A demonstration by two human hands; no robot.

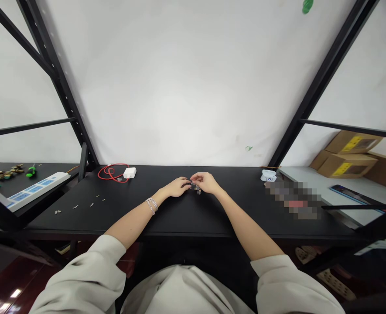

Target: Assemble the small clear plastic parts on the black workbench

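Note:
A small dark-grey, shiny cluster (197, 190) is at the middle of the black table, just under my right hand; it is too small to name its kind. My right hand (206, 182) is closed in a pinch at its upper end. Close on the other side is my left hand (177, 187), wearing a silver bracelet (152, 205) at the wrist. Its fingers are curled together and their tips meet the near side of the cluster and the right fingertips. What exactly lies between the left fingers is hidden.
A white charger (129, 173) with a red cable (105, 178) lies back left. Small pale bits (58, 212) are scattered at the left. A small white case (268, 175) stands at the right, beside a blurred-out item (292, 200). Black frame posts (310, 100) rise at both sides.

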